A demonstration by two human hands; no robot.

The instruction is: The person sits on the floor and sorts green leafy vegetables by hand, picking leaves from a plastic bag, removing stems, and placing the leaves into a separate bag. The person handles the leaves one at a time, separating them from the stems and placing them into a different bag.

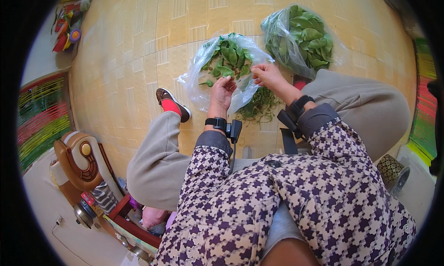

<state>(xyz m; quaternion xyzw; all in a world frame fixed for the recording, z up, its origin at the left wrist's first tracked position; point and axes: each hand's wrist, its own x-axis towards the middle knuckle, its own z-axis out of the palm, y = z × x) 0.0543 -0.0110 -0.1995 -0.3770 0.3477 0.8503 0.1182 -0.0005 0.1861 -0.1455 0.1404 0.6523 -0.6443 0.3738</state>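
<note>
My left hand is over the near edge of an opened clear plastic bag, its fingertips against a flat green bean pod. Whether it grips the pod is hard to tell. My right hand hovers at the bag's right edge, thumb and fingertips close together; anything pinched there is too small to make out. More green pods lie loose in this bag. Beyond my right hand stands a fuller plastic bag packed with flat green pods. A heap of thin green trimmings lies below the opened bag.
Yellow tiled floor surrounds the bags. My brown shoe is left of the opened bag. A brown and white padded armrest and a dark red wooden frame stand at lower left. A patterned round container is at right.
</note>
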